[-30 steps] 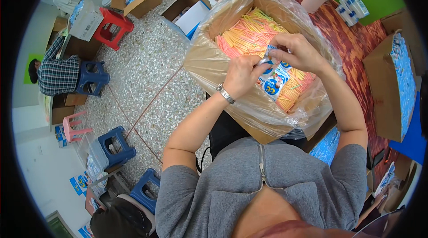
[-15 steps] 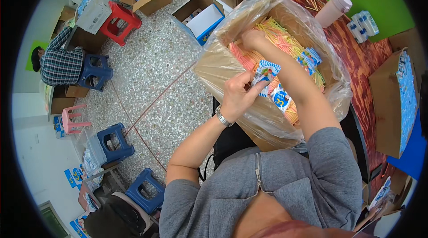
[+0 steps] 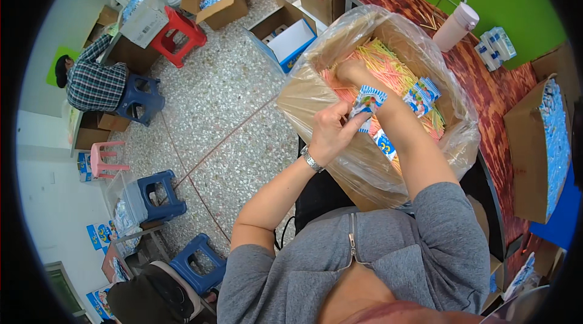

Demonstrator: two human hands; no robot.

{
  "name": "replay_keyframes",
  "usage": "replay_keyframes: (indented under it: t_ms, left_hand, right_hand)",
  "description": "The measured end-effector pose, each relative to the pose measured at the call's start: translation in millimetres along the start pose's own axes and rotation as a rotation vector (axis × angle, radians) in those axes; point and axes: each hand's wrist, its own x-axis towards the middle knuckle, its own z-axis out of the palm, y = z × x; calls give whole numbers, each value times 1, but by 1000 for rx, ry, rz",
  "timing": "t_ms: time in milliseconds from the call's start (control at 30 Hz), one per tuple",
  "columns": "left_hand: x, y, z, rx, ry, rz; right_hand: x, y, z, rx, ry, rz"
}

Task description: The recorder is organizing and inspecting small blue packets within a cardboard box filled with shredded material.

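Head camera view: a worker's left hand (image 3: 331,133), ringed at the wrist by a silver metal-band watch (image 3: 312,159), pinches a small blue-and-white printed packet (image 3: 371,98) between thumb and fingers, the gap closed down to little more than the packet itself. The packet stands at an upward slant in the picture, its long axis running from the thumb away from the body and leaning slightly right, with the striped end pointing to the far side of the grip. Beyond that grip and a little to its right, the right hand (image 3: 351,71) dips into a loose heap of thin pink and yellow sticks (image 3: 393,64); its fingers are hidden, and how far they are open, or whether they have hold of anything, cannot be told. The right forearm passes just to the right of the held packet, which overlaps it in the view. Both hands are over a brown cardboard box lined with clear plastic film (image 3: 299,94). Right of the grip, across the forearm, similar blue-and-white packets (image 3: 423,94) overlap on the sticks, while another printed packet (image 3: 384,144) shows below and to the right of the thumb, partly covered by the forearm. Farther right of the grip is a red-and-black wood-grain table (image 3: 490,100), with a pale pink cylindrical bottle (image 3: 454,28) on it.
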Motion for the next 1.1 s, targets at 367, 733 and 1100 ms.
replay_keyframes:
  t_ms: [367, 733, 1100]
  left_hand:
    - [1, -20, -4, -79, 126, -56]
    - [21, -25, 4, 13, 161, -20]
    - [25, -7, 13, 237, 227, 223]
  right_hand:
    - [-44, 67, -5, 586, 96, -177]
    - [-210, 88, -50, 1135, 181, -638]
    - [-265, 77, -79, 81, 621, -468]
